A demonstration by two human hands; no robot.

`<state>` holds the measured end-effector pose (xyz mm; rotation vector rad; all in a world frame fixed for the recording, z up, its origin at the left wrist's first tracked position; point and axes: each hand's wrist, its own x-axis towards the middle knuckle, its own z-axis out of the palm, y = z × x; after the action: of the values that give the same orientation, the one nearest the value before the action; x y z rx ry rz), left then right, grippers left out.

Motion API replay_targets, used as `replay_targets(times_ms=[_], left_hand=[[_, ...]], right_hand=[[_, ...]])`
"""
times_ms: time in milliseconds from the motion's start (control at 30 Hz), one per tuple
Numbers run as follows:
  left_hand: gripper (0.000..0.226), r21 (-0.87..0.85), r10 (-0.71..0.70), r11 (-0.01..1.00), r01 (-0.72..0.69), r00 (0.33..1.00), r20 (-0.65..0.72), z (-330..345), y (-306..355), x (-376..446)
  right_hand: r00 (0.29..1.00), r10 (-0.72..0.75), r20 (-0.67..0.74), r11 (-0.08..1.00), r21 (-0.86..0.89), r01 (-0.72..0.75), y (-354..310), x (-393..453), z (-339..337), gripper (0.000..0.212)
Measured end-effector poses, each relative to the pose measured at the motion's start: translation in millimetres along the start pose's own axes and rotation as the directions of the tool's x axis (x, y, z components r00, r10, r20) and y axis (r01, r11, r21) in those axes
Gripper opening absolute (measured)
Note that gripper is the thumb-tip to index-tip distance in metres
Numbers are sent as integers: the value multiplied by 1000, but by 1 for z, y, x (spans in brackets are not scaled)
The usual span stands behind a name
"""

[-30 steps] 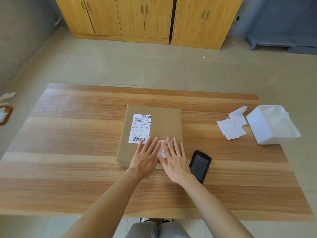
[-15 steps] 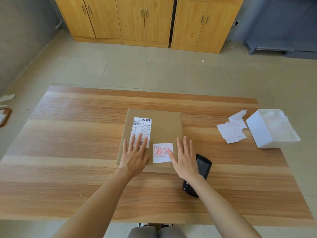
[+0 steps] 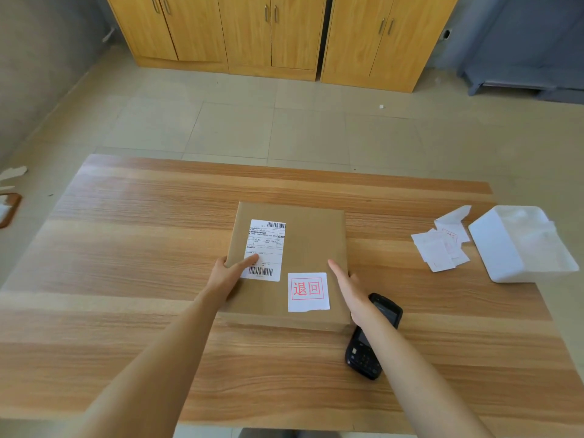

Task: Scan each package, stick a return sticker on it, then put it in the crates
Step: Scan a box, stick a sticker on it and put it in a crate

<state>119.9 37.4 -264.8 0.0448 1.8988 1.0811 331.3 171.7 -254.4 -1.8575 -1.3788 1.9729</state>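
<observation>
The left hand [image 3: 228, 274] grips the left edge of the package [image 3: 289, 263]: its thumb lies across the top face, the tip on the shipping label [image 3: 264, 250], while its other fingers are hidden under the edge. The package is a flat, square parcel in plain brown paper, lying at the middle of the wood-grain surface [image 3: 126, 279]. The shipping label is a white rectangle with a barcode at top and bottom (its small print is not legible). Just right of it, on the near part of the top face, sits the return sticker [image 3: 308, 291], a white square bearing two red characters, 退回, in a red frame. The right hand [image 3: 349, 287] holds the package's right edge, thumb extended along the top face, its other fingers out of sight. A black handheld scanner [image 3: 374, 338] lies beside the package's near right corner, partly behind the right forearm. Farther right lie loose white sticker sheets [image 3: 441, 248], then a white rectangular tray [image 3: 496, 248].
</observation>
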Motion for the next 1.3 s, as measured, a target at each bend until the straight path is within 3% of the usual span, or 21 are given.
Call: replay_targets(times_ms=[167,500,700,933,1033,1167,1300], left_hand=[[63,-84,-52,995,62,993,110,-7,-2,10],[68,-178,-15,984,28,997,72,-13,6,-9],[61,-261,60,963,-70,997,-44,-38,29,-41],[62,-402,82,897,-185,962,-259,-80,12,-100],[84,-462,20,874,-148,963,-270,-106,-14,-128],[61,-514,-32,833,-203,911,-412,-137,-57,-172],[64,-564,-103,786,-253,846,-523,-164,-93,-210]], right_hand=[[1000,10,-28,998,65,-8,3,7,1,92],[996,-91,9,994,56,90,-21,-8,2,87],[965,-249,87,969,18,248,-63,-32,14,66],[895,-351,277,925,-49,378,-90,-59,54,50],[863,-335,377,912,-100,398,-85,-72,83,57],[806,-285,519,892,-163,421,-66,-96,127,56],[751,-234,617,869,-213,446,-45,-125,170,64]])
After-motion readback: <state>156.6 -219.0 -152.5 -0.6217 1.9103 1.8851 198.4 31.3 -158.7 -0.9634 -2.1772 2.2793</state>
